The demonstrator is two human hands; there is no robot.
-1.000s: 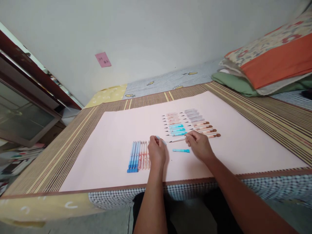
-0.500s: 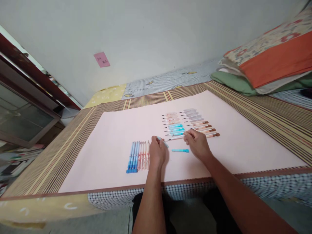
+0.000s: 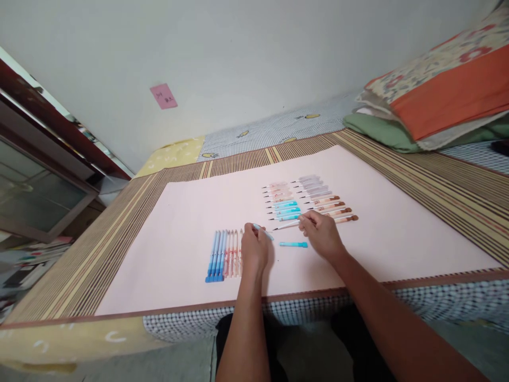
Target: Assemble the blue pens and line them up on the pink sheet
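Note:
My left hand [image 3: 254, 246] is closed, pinching a pale blue pen barrel [image 3: 263, 232] that points to the right. The fingers of my right hand [image 3: 320, 229] close on the back end of a white pen refill [image 3: 284, 225] with a dark tip, which points left towards the barrel; a small gap separates the two. Below them a turquoise pen part [image 3: 293, 244] lies on the pink sheet. Blue pens [image 3: 217, 255] and pink-patterned pens [image 3: 232, 254] stand side by side left of my left hand, which partly hides the row.
Beyond my right hand lie turquoise pens [image 3: 287, 210], pale pink pens [image 3: 278, 188], grey pens [image 3: 312, 185] and brown-ended pens [image 3: 338, 206], tips leftward. The pink sheet [image 3: 167, 249] covers a striped mat [image 3: 135, 223]. Folded bedding [image 3: 449, 111] is stacked at the far right.
My hands keep their holds and have hardly moved. The view has shifted slightly.

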